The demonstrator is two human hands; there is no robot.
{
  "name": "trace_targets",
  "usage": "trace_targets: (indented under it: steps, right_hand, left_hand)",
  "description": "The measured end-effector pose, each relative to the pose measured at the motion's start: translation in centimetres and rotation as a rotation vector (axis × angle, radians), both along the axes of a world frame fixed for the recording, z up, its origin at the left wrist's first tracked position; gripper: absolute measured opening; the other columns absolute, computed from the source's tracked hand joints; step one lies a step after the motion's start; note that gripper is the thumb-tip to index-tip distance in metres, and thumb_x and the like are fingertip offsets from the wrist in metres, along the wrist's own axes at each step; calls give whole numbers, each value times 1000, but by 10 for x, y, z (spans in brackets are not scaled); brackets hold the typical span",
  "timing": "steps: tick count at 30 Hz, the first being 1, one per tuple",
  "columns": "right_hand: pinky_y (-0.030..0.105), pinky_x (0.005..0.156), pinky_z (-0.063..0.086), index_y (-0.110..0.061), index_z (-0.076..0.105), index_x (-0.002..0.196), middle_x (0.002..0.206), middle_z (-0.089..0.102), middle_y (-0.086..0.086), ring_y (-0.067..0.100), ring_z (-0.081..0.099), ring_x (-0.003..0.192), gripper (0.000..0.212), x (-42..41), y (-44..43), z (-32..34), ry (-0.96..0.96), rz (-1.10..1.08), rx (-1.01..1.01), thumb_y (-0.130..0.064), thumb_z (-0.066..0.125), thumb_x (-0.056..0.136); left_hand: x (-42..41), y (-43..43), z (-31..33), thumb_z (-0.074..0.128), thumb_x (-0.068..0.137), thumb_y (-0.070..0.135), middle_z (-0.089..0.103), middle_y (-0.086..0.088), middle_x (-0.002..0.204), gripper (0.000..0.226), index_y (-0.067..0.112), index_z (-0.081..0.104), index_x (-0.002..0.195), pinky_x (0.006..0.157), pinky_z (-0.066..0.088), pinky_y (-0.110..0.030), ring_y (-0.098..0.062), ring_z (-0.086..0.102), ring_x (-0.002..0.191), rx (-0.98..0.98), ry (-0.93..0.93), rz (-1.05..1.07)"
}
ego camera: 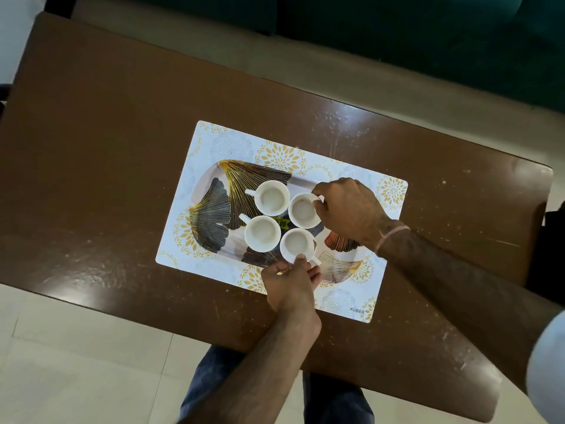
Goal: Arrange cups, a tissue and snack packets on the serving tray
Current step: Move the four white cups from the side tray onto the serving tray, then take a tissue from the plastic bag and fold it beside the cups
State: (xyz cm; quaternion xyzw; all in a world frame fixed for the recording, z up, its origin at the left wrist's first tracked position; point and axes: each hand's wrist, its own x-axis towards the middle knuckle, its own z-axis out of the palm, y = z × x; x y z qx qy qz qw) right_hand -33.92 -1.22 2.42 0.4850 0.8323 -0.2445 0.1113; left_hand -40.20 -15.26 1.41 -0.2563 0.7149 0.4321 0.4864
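1. I see 4 white cups clustered at the middle of the tray point(211, 209), which lies on a patterned mat point(391, 191) on the brown tabletop point(107, 133). All 4 stand upright, mouths up, rims nearly touching one another.
2. My right hand point(348, 209) is closed around the handle side of the far-right cup point(302, 211); fingers curl at its rim. My left hand point(290, 283) pinches the near edge of the near cup point(297, 243), thumb and fingers closed on the rim.
3. Pointing: the far-left cup point(272, 197) and the left-middle cup point(262, 232) both aim their handles away from the tray's centre, toward its left end. The near cup's handle pokes toward the tray's right end. The far-right cup's handle is hidden under my hand.
4. The tray's long axis runs on a slant, from its far-left end down to its near-right end, in line with the mat.
5. Risks, as I judge them: the cups sit so close that nudging either held cup could knock a neighbour and tip it. A rim pinch is a weak hold; the near cup could slip or twist if lifted.
6. The left part of the tray is bare, the right part partly hidden by my hand. No tissue or snack packets are in view, so most of the task seems to remain.
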Motion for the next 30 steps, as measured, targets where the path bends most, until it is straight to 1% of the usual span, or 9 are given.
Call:
trace_targets:
  steps: [7, 10, 12, 14, 18, 20, 23, 26, 30]
  right_hand:
    - [41, 86, 54, -17, 64, 122, 101, 76, 9, 33, 66, 95, 33, 12, -4, -8, 73, -19, -48, -33, 50, 97]
    - [43, 88, 54, -19, 62, 126, 107, 75, 5, 29, 66, 100, 36, 20, -5, -11, 142, -50, -86, -38, 52, 97]
    - [43, 90, 54, -19, 59, 131, 116, 71, 3, 25, 64, 105, 41, 27, -7, -11, 199, -92, -98, -42, 53, 97]
    - [43, 92, 53, -18, 58, 131, 122, 66, 5, 26, 61, 109, 42, 42, -9, -11, 236, -142, -88, -42, 52, 97]
    - [44, 93, 51, -15, 59, 128, 126, 60, 9, 30, 60, 108, 38, 91, -11, -12, 292, -271, -74, -37, 54, 98]
    - [41, 94, 50, -17, 59, 129, 129, 58, 7, 29, 61, 108, 38, 122, -10, -13, 287, -360, -65, -37, 54, 98]
    - [40, 96, 49, -16, 60, 127, 123, 59, 7, 28, 59, 108, 37, 175, -8, -14, 261, -479, -43, -36, 54, 97]
    - [40, 98, 48, -15, 61, 126, 119, 58, 9, 28, 58, 111, 35, 238, -9, -15, 241, -593, 4, -34, 55, 97]
    - [41, 101, 47, -12, 61, 124, 124, 57, 12, 30, 59, 112, 34, 316, -19, -17, 214, -756, 70, -33, 55, 97]
  left_hand:
    - [-2, 4, 10, 62, 94, -3, 72, -29, 96, 32, -6, 52, 124, 81, 62, -49, -38, 75, 86, 35, -112, 49]
    - [0, 2, 11, 65, 94, 9, 70, -24, 100, 33, -4, 53, 122, 74, 63, -45, -37, 72, 84, 11, -66, -26]
    - [7, -7, 11, 67, 93, 23, 62, -16, 91, 32, 0, 56, 113, 54, 57, -35, -29, 62, 70, -75, 5, -185]
    - [21, -17, 12, 67, 93, 29, 57, -10, 80, 29, 4, 59, 105, 45, 46, -29, -23, 54, 62, -53, 44, -417]
    - [57, -6, 8, 67, 92, 38, 70, 0, 82, 22, 17, 61, 94, 66, 53, -30, -17, 65, 73, 217, 182, -1051]
    - [77, 20, 2, 68, 91, 37, 66, 14, 82, 16, 23, 59, 92, 71, 51, -21, -9, 65, 79, 312, 344, -1277]
    - [111, 63, -10, 68, 92, 33, 59, 21, 77, 12, 27, 58, 92, 63, 43, -13, -2, 60, 75, 434, 489, -1470]
    - [153, 97, -20, 66, 90, 30, 66, 13, 81, 10, 24, 62, 96, 70, 52, -26, -8, 64, 77, 489, 528, -1647]
    - [215, 132, -25, 68, 88, 26, 72, 5, 95, 17, 19, 66, 103, 79, 54, -31, -15, 66, 86, 610, 614, -1794]
